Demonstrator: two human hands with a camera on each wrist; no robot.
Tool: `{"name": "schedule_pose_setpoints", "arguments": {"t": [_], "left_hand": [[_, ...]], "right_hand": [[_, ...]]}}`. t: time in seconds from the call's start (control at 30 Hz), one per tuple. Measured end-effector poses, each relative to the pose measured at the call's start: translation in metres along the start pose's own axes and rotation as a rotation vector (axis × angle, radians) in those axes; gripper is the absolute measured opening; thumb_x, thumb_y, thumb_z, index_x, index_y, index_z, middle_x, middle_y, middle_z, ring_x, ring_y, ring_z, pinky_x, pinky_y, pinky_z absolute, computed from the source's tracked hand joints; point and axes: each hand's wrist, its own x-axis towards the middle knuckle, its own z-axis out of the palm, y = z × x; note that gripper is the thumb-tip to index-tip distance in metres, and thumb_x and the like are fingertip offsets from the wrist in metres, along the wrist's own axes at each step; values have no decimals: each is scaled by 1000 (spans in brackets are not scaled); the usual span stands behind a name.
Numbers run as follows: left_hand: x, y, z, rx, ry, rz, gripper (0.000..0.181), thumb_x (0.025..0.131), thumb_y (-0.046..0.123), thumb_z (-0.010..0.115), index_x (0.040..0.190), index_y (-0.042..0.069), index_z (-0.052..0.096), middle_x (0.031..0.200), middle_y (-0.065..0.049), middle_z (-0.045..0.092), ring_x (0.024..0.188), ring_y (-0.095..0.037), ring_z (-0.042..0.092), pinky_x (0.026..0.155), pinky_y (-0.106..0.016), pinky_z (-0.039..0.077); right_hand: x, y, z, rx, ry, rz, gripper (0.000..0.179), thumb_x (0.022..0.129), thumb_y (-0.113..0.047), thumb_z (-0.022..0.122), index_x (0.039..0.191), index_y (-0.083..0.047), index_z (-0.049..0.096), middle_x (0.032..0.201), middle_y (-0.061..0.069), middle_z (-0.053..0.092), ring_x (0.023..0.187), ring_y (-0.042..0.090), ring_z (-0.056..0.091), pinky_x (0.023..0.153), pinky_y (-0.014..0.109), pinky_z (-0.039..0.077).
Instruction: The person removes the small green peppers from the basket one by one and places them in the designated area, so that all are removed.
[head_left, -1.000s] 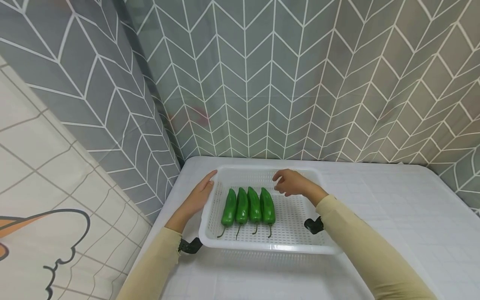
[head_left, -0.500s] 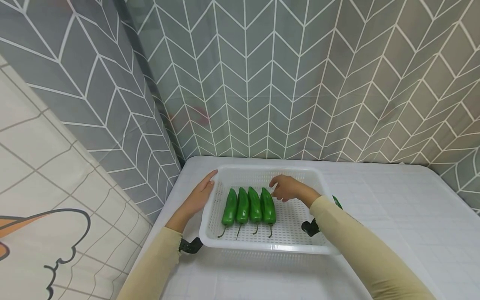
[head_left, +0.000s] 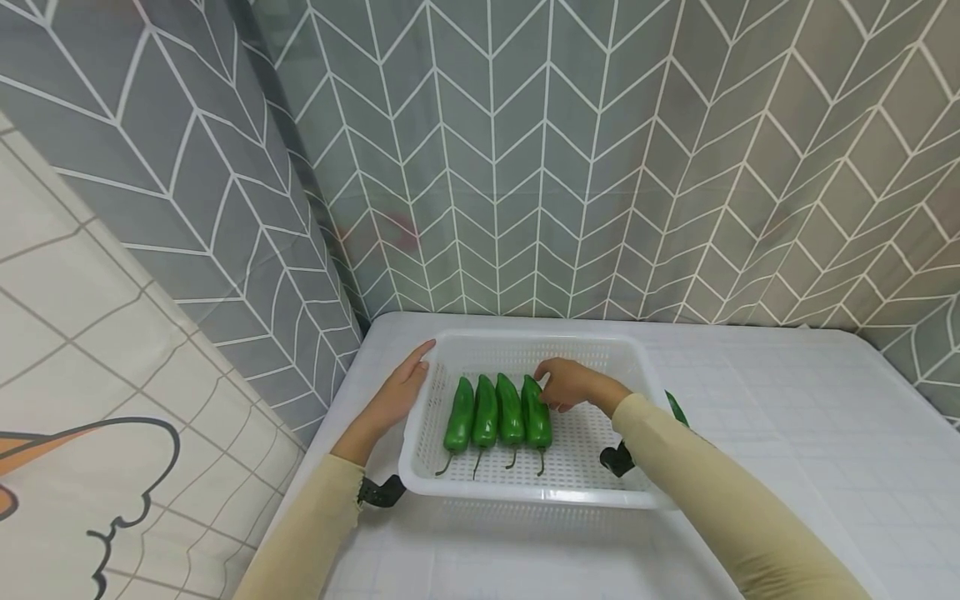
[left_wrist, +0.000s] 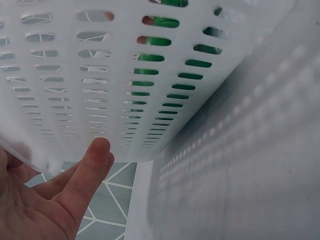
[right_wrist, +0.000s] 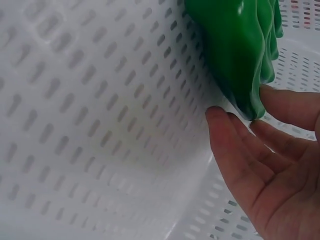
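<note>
Several long green peppers [head_left: 485,412] lie side by side in a white perforated plastic basket [head_left: 585,497], stems toward the front. My left hand [head_left: 400,389] holds the basket's left rim; in the left wrist view its fingers [left_wrist: 82,185] reach along the outside below the rim. My right hand [head_left: 570,384] is inside the basket at the tip of the rightmost pepper [head_left: 536,421]. In the right wrist view, the thumb [right_wrist: 290,106] is right at that pepper's tip, and the loosely extended fingers [right_wrist: 235,155] lie around the tip's other side, the foremost fingertip apart from it.
Another green pepper [head_left: 677,408] shows just right of the basket, partly hidden by the right sleeve [head_left: 720,483]. The basket stands on a table with a white cloth [head_left: 780,400]. Behind hangs a grey curtain [head_left: 517,167] with white chevron lines.
My right hand has moved left and slightly down to the tip of the rightmost pepper. The pepper outside the basket has come into view past the sleeve. The left hand stays on the rim.
</note>
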Motion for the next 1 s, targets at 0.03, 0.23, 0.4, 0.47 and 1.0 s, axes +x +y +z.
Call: {"name": "schedule_pose_setpoints", "arguments": {"t": [0.03, 0.23, 0.4, 0.47, 1.0], "left_hand": [[0, 0, 0, 2, 0, -1, 51, 113, 26, 26, 163, 15, 22, 156, -17, 43, 136, -36, 50, 112, -52, 39], [1, -1, 0, 4, -1, 3, 51, 113, 26, 26, 163, 16, 23, 156, -16, 42, 136, -36, 50, 110, -51, 41], [2, -3, 0, -7, 0, 2, 51, 113, 27, 26, 163, 17, 23, 156, -16, 42, 136, -36, 49, 111, -52, 40], [2, -3, 1, -12, -3, -1, 51, 113, 27, 27, 163, 17, 23, 156, -16, 42, 137, -36, 48, 112, -52, 39], [1, -1, 1, -10, 0, -3, 51, 113, 25, 26, 163, 16, 23, 158, -16, 39, 141, -36, 43, 115, -52, 35]], "right_hand": [[0, 0, 1, 10, -3, 5, 44, 92, 1, 69, 133, 9, 55, 91, 13, 69, 80, 23, 70, 70, 35, 62], [0, 0, 3, 59, -6, 24, 48, 92, 1, 69, 135, 11, 51, 91, 15, 67, 79, 26, 71, 70, 36, 62], [-1, -1, 5, 116, -8, 45, 48, 93, 1, 68, 136, 11, 50, 94, 17, 66, 82, 27, 72, 71, 38, 62], [-1, -1, 5, 121, -14, 53, 47, 94, 1, 68, 136, 11, 50, 94, 17, 67, 82, 27, 72, 72, 38, 62], [-2, 2, 2, 186, -35, 66, 38, 97, 0, 62, 132, 10, 51, 96, 18, 66, 84, 28, 71, 71, 38, 63]]}}
